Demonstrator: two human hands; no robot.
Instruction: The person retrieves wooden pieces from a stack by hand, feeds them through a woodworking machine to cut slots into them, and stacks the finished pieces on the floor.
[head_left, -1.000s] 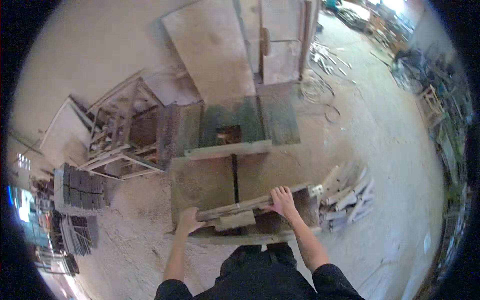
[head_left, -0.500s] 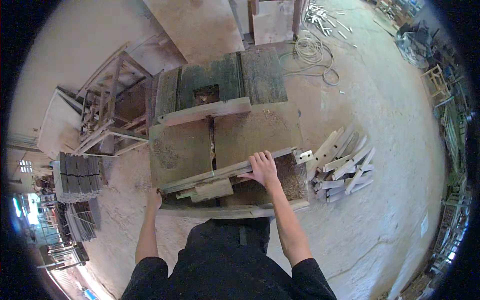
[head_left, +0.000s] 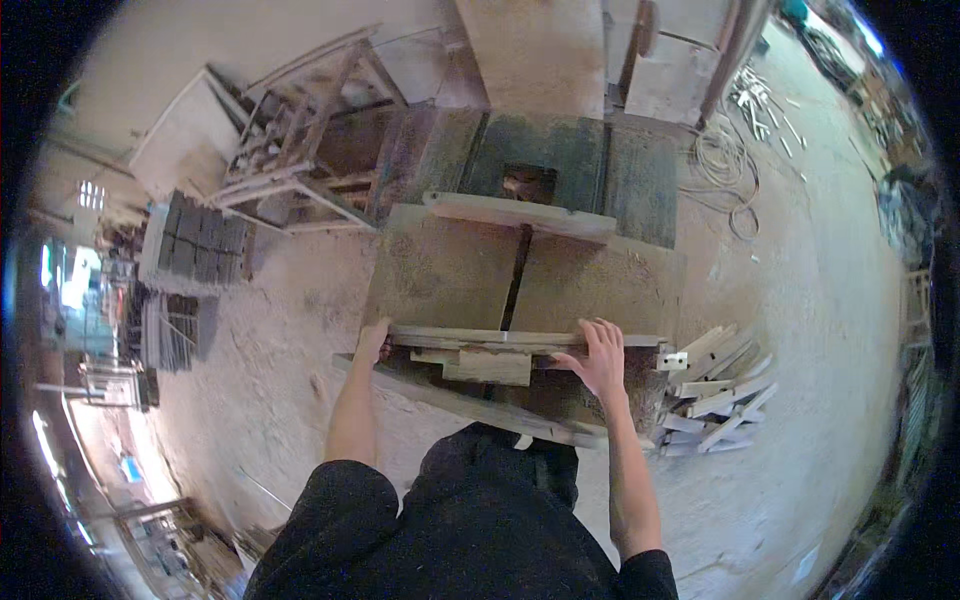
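My left hand (head_left: 372, 342) is closed on the left end of a long wooden rail (head_left: 450, 335). My right hand (head_left: 600, 360) grips it right of centre, fingers over the top and thumb in front. A short wooden block (head_left: 488, 368) is fixed to the rail's near side. Beneath lies a dusty wooden board (head_left: 430, 260) with a dark central slot (head_left: 519, 270) and a crosspiece (head_left: 520, 212) along its back. Behind that is a dark saw table (head_left: 640, 180) with an opening. A pale piece with holes (head_left: 672, 360) is at the rail's right end.
A pile of wooden pieces (head_left: 715, 395) lies on the floor at right, coiled hose (head_left: 725, 165) behind it. At left stand stacked grey slats (head_left: 195, 240) and a wooden frame (head_left: 300, 150). A large panel (head_left: 530, 55) leans at the back; clutter lines both sides.
My view has swung about. The rail, slanted up to the right half a second ago, now lies nearly level in the picture, with both hands still on it.
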